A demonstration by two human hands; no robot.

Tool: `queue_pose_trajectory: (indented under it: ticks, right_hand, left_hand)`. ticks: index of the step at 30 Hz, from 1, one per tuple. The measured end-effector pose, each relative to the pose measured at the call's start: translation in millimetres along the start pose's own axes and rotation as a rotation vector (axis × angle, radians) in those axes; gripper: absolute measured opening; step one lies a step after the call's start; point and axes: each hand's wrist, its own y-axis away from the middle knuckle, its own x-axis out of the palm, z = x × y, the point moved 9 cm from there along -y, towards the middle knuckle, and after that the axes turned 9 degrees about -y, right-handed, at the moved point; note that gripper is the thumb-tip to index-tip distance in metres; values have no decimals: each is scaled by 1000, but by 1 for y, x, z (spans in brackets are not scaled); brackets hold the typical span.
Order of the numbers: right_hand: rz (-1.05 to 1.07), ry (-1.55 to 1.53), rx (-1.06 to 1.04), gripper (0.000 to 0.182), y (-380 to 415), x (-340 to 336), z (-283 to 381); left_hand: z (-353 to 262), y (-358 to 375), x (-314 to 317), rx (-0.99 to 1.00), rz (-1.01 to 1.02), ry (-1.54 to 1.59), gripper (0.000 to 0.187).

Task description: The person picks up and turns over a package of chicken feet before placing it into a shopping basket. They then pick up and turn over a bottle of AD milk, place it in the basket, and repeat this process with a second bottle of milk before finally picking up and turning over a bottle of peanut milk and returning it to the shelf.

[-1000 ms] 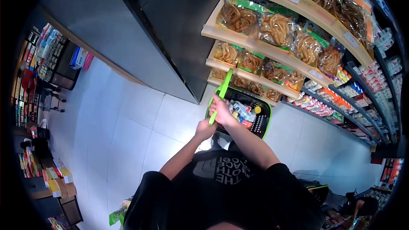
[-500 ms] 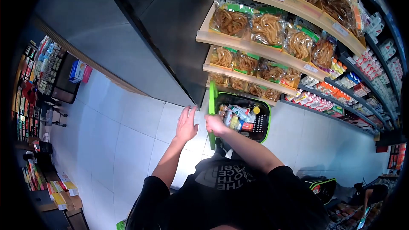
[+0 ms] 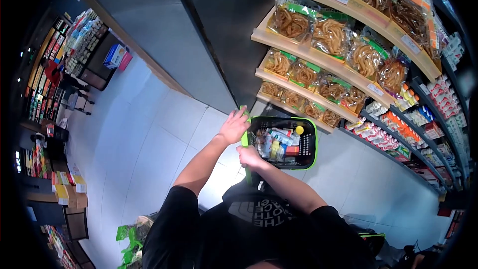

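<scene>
A black basket with a green rim (image 3: 315,144) stands on the floor in front of me, holding several packaged goods (image 3: 279,143). Its green handle (image 3: 244,140) is up along the left side. With closed fingers, my right hand (image 3: 250,157) grips the handle's nearer part. Farther along, my left hand (image 3: 234,127) has its fingers bent over the same handle, close to the far end.
Shelves (image 3: 318,52) with bagged brown snacks rise beyond the basket, and more stocked shelves curve down the right. A dark grey panel (image 3: 164,35) stands ahead. Green bags (image 3: 130,241) lie at lower left, before a tiled floor (image 3: 149,139).
My left hand has moved from beside the handle onto it. My right hand stays on the handle. The view has shifted, with the shelves now farther right and the left-side displays more in view.
</scene>
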Motion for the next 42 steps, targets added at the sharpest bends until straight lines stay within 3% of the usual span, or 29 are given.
queue_pose_trajectory:
  ticks: [5, 9, 15, 20, 25, 29, 31, 39, 42]
  right_hand:
    - [25, 55, -18, 26, 18, 15, -26]
    - [46, 48, 2, 27, 18, 29, -42]
    - [24, 59, -12, 30, -3, 80, -69]
    - [-86, 230, 19, 23, -32, 137, -109]
    - [-96, 566, 51, 38, -61, 157, -164]
    - [-75, 657, 130, 41, -51, 151, -196]
    - [-7, 810, 65, 43, -53, 146, -213]
    - [70, 981, 109, 48, 16, 110, -223]
    - [94, 967, 36, 47, 28, 81, -233]
  left_hand:
    - [-4, 36, 5, -39, 54, -26, 20]
    - [-2, 56, 1, 28, -75, -85, 16]
    - [35, 102, 11, 115, 41, -196, 9]
    - [89, 163, 44, 151, 124, -199, 10]
    - [108, 222, 75, 153, 151, -168, 11]
    - [93, 259, 89, 149, 80, -69, 11]
    - [83, 273, 90, 153, 74, -40, 11]
    - [8, 286, 68, 245, 436, -19, 14]
    - [-21, 282, 63, 219, 472, -18, 14]
